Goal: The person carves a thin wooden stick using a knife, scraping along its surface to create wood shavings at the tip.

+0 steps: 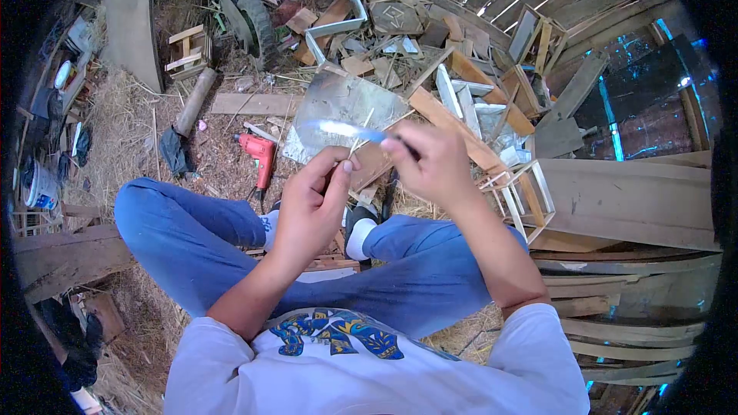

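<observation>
My left hand [309, 201] is closed, with a thin wooden stick [368, 121] pinched between thumb and fingers. The stick points up and away from me. In my right hand [432, 167] is a knife [346, 131], gripped by its dark handle. Its bright blade is smeared by motion and reaches left across the stick. Whether the edge touches the wood I cannot tell. Both hands are in front of my crossed legs. A red power drill [257, 158] lies on the ground to the left of my left hand.
Beyond the hands lies a flat grey sheet [338, 96]. Wood scraps [384, 69] and a tyre [257, 27] are heaped behind it. A small wooden frame [523, 198] stands by my right knee, with boards [623, 200] to the right. A white bucket [40, 187] sits far left.
</observation>
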`<action>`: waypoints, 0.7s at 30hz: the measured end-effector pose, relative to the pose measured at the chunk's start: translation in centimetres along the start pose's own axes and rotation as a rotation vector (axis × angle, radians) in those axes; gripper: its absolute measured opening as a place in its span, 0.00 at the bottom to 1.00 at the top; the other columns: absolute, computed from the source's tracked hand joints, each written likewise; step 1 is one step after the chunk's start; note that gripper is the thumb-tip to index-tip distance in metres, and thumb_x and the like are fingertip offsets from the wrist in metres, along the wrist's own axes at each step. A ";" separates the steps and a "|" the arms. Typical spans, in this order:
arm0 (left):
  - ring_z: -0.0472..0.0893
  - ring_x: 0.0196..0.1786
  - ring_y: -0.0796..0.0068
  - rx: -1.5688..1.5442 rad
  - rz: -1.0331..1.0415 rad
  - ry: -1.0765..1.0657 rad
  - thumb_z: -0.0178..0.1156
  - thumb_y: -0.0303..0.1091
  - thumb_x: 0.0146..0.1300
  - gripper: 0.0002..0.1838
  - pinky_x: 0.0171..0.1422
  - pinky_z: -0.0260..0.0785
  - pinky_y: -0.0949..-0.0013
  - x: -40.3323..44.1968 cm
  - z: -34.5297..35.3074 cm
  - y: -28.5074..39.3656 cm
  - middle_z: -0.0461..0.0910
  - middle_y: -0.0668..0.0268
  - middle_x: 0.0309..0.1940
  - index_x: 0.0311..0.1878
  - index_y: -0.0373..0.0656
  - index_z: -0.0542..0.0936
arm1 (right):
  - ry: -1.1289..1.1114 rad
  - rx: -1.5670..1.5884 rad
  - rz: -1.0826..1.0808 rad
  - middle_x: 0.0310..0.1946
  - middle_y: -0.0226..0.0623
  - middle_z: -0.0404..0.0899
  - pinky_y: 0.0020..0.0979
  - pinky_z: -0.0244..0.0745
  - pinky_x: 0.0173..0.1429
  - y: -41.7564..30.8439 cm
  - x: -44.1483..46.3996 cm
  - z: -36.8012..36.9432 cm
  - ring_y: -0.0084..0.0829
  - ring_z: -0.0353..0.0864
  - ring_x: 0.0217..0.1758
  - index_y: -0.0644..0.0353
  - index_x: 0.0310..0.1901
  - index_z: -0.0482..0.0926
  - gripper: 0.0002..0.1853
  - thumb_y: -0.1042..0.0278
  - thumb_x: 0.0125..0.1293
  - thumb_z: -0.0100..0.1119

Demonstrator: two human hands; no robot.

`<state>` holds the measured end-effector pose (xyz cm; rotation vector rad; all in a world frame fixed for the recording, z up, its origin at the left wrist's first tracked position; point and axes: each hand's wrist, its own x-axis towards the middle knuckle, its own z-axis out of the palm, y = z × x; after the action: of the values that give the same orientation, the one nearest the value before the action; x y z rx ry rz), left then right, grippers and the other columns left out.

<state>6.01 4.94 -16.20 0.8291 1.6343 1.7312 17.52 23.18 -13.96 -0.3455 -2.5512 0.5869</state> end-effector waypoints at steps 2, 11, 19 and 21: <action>0.67 0.31 0.91 -0.013 -0.035 -0.028 0.56 0.26 0.79 0.05 0.34 0.60 0.78 -0.1 0.1 -0.1 0.74 0.75 0.30 0.49 0.36 0.80 | 0.045 0.040 0.086 0.20 0.40 0.77 0.45 0.72 0.27 -0.1 -0.2 -0.1 0.47 0.81 0.25 0.54 0.29 0.77 0.18 0.50 0.69 0.67; 0.69 0.33 0.90 0.035 -0.017 -0.046 0.55 0.27 0.79 0.06 0.34 0.60 0.77 -0.1 0.0 0.2 0.74 0.74 0.30 0.49 0.35 0.80 | -0.011 -0.072 -0.112 0.18 0.38 0.76 0.44 0.70 0.25 -0.7 -0.9 -0.2 0.44 0.81 0.22 0.52 0.27 0.77 0.20 0.47 0.69 0.67; 0.66 0.31 0.92 -0.071 -0.138 -0.042 0.55 0.29 0.81 0.06 0.33 0.57 0.79 0.2 -0.4 -0.9 0.72 0.79 0.30 0.49 0.38 0.80 | -0.055 -0.133 -0.042 0.21 0.41 0.80 0.46 0.72 0.27 -0.2 -0.4 -0.1 0.47 0.83 0.25 0.53 0.29 0.79 0.19 0.47 0.70 0.66; 0.63 0.29 0.93 -0.089 -0.116 -0.047 0.54 0.30 0.82 0.07 0.30 0.53 0.79 0.2 -0.2 -0.4 0.70 0.81 0.28 0.49 0.40 0.79 | 0.013 -0.089 0.235 0.22 0.43 0.80 0.46 0.72 0.28 1.3 0.1 -0.6 0.49 0.83 0.26 0.54 0.30 0.80 0.19 0.48 0.71 0.66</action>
<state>5.74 5.06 -16.59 0.7142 1.5320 1.6785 17.95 24.54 -14.10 -0.6852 -2.5479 0.5532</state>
